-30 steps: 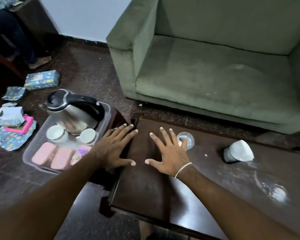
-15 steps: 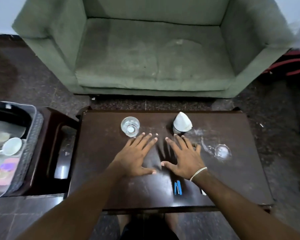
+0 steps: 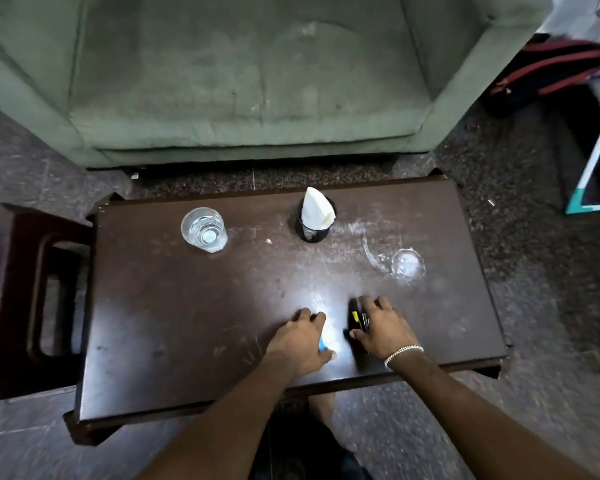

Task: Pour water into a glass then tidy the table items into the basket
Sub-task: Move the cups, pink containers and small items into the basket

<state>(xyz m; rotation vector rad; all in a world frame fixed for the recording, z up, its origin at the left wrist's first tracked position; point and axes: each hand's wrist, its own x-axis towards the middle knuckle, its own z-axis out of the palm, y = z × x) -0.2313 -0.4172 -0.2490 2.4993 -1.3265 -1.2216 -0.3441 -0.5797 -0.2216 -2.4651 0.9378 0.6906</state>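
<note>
Left hand point(image 3: 300, 341) is curling loosely over a small blue clip point(image 3: 322, 344), right hand point(image 3: 381, 329) covering dark pens point(image 3: 359, 320) (closure unclear), both near the dark wooden table point(image 3: 187, 323) front edge, risking knock-off; water glass point(image 3: 204, 229) standing far-left.

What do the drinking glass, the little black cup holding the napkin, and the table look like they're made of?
Drinking glass: clear glass, seemingly; the table shows through it. Black cup: looks like metal mesh, given its fine grid texture, though it could be plastic. Table: dark wood or veneer, glossy with a bright glare patch, scuffed and scratched.
</note>
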